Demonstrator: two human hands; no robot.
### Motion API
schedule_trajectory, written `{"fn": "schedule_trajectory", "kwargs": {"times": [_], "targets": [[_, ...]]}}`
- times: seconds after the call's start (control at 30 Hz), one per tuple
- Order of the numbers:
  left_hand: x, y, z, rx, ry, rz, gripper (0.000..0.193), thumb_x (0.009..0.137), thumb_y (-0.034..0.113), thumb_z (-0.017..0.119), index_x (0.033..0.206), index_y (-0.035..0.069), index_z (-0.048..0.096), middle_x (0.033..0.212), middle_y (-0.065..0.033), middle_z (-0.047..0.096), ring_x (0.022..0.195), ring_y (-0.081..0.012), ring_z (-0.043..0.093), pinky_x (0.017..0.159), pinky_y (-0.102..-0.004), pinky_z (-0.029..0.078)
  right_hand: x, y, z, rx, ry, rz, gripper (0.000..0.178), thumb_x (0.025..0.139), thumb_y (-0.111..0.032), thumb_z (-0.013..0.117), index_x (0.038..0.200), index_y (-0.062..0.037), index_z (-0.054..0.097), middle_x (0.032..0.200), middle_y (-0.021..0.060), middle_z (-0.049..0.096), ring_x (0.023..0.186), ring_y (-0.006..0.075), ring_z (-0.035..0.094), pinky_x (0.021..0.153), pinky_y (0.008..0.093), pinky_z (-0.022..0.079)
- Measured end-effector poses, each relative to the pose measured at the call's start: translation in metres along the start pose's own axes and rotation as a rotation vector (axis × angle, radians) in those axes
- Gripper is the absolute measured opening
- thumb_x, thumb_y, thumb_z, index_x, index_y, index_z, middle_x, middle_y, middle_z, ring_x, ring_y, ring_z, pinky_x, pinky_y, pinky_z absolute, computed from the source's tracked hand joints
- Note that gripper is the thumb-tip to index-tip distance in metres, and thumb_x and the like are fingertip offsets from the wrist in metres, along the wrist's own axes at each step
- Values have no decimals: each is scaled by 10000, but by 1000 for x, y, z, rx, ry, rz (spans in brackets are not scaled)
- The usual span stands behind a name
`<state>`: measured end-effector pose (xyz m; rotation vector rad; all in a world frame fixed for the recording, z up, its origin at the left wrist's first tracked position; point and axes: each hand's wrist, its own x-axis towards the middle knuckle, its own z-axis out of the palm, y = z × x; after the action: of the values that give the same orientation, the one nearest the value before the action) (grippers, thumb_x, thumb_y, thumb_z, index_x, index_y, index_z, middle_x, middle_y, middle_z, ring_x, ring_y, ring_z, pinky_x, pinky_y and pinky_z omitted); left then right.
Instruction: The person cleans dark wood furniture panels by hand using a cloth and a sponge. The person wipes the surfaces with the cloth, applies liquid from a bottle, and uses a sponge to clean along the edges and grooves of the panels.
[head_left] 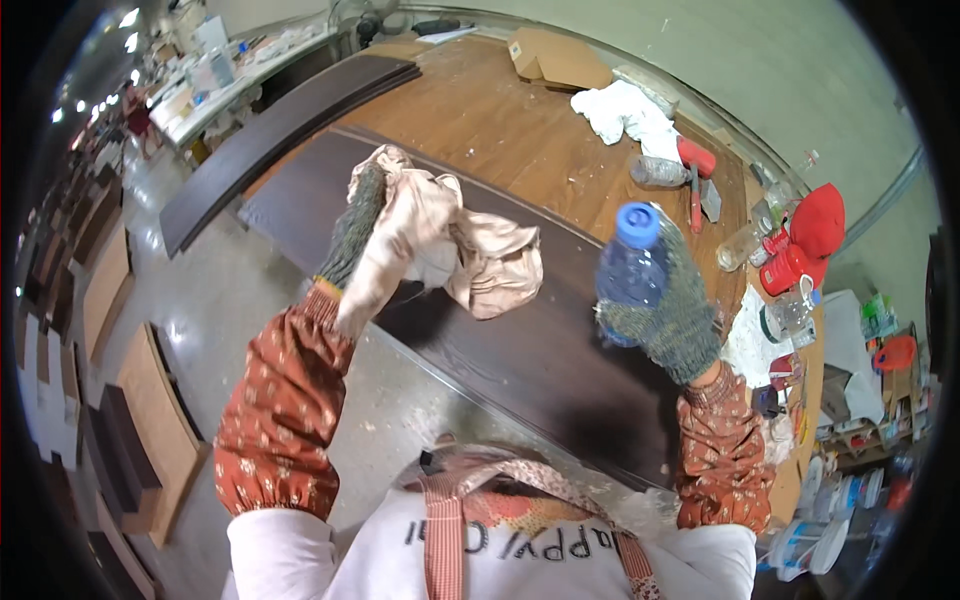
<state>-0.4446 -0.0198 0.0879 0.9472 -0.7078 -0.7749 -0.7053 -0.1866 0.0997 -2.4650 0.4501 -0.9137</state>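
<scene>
I have the left hand point(370, 195) clutching a cloth point(497, 265), the right hand point(676, 312) curled round a bottle point(632, 272) that slackening fingers could drop.

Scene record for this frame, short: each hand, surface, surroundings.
left grip: gloved, holding a shiny beige cloth
right grip: gloved, wrapped around a blue-capped bottle
below both: dark panel, brown wooden table beyond it
far side: cardboard, white cloth, clear bottle on its side
left of table: long dark boards
bottle contents: cannot tell
</scene>
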Motion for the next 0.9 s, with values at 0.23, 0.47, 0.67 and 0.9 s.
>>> {"fn": "schedule_trajectory", "kwargs": {"times": [0.23,0.47,0.67,0.9], "targets": [[56,54,-20,1477,-282,700,493,938,369,479,1323,61,467,1384,-212,411,1306,-345,359,1084,-402,279,-23,16,26,181,237,286,843,607,-106,832,1312,-43,374,1147,72,548,1066,208,554,955,348,448],[73,24,-67,1380,-353,613,422,906,210,541,1316,127,488,1307,-192,504,1182,-341,518,976,-378,438,-41,47,18,398,352,346,931,570,-224,879,1318,-49,352,1191,89,515,1085,243,534,982,376,425],[10,-19,-122,1313,137,696,385,915,67,499,1292,-12,480,1291,-180,527,1214,-282,496,1022,-348,397,-57,14,22,-39,632,235,943,629,-255,843,1361,-2,304,1266,172,469,1155,302,495,1018,436,373],[-74,-53,-84,827,474,345,370,844,102,625,1183,-35,566,1164,-155,614,1085,-253,579,948,-353,449,-9,-40,73,-260,-103,-431,560,803,-214,661,1277,16,472,1271,239,487,1180,401,471,1007,469,366]]}}
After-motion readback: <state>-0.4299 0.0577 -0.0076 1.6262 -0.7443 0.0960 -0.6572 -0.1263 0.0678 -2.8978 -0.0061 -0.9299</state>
